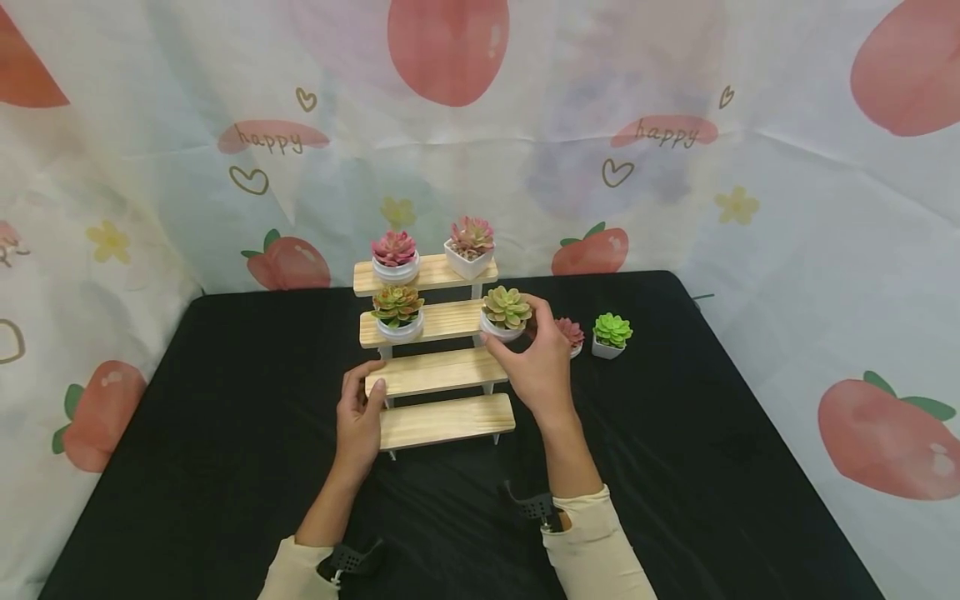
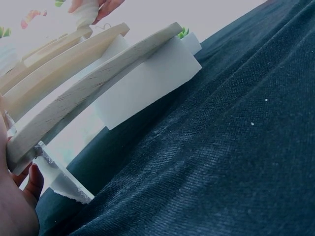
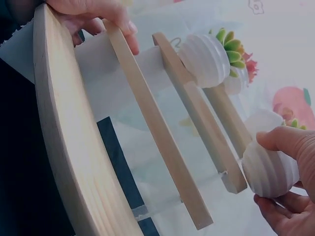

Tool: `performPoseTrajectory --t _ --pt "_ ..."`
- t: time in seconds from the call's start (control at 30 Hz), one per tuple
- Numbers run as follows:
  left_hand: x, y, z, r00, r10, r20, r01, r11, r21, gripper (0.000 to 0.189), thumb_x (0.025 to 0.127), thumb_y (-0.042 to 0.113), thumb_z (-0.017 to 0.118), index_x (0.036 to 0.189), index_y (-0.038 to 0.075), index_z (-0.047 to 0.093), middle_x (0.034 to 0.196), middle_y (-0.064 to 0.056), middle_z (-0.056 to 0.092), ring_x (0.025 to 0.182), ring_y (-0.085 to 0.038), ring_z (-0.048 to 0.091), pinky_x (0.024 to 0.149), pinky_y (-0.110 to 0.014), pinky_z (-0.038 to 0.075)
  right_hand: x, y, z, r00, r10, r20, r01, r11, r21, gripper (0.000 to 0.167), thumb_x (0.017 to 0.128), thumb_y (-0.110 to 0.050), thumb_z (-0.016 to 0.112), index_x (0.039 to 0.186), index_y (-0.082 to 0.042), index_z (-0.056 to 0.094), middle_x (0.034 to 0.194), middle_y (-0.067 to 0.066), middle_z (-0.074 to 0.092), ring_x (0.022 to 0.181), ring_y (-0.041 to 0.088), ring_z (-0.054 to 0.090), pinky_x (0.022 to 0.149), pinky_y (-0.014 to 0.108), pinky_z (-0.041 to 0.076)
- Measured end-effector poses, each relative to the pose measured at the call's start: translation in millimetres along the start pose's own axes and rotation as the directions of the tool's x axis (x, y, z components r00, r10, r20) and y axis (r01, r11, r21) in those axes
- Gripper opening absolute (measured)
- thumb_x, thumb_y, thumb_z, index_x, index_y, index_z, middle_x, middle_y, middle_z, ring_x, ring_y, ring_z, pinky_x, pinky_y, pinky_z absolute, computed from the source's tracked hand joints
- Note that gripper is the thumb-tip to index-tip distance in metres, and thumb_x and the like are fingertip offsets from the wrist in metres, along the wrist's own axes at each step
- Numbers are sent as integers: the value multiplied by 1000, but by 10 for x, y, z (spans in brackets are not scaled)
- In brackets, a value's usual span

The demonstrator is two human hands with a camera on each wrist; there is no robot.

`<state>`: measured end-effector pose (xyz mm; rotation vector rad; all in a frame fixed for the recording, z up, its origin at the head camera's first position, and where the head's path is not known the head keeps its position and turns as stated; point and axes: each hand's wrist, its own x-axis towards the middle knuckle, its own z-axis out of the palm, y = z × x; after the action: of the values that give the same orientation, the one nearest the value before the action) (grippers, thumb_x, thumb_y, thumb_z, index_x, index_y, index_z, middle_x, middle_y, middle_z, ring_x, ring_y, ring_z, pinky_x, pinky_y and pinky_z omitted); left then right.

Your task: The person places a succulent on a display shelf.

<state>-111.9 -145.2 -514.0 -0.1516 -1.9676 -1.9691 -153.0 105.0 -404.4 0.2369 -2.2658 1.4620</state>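
A stepped wooden stand [image 1: 435,372] with pale planks on white supports stands on the black cloth. My left hand [image 1: 360,417] grips the left end of its lower planks, thumb at the front. With thumb and fingers my right hand [image 1: 543,358] pinches the ribbed white pot [image 3: 269,169] of a pale green succulent [image 1: 507,307], at the right end of the second plank from the top. On that plank's left end sits a green-and-red succulent [image 1: 399,307]. The top plank bears a pink succulent [image 1: 393,249] in a round pot and a pink-green succulent [image 1: 472,239] in an angular pot.
Right of the stand, on the black cloth [image 1: 675,458], are a bright green succulent [image 1: 612,329] in a square white pot and a dark pink succulent [image 1: 571,332], partly behind my right hand. A printed curtain [image 1: 510,167] hangs close behind the stand.
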Motion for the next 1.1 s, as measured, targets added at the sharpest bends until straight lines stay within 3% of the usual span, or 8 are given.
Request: performPoseTrajectory --t 0.47,1.1 --pt "-13 -24 -1 1000 10 5 -10 1000 -4 29 109 5 50 137 2 57 135 -10 45 127 -20 40 85 -26 40 32 -51 82 999 19 46 -20 1000 18 68 83 -14 90 140 -3 54 135 15 61 124 26 60 103 45 47" --pt "-3 -14 -7 1000 21 13 -21 1000 -11 29 109 7 52 137 3 57 135 -11 45 128 -21 39 94 -29 35 68 -87 162 997 20 79 -20 1000 1 69 84 -15 89 142 -5 53 135 14 61 123 27 60 101 44 48"
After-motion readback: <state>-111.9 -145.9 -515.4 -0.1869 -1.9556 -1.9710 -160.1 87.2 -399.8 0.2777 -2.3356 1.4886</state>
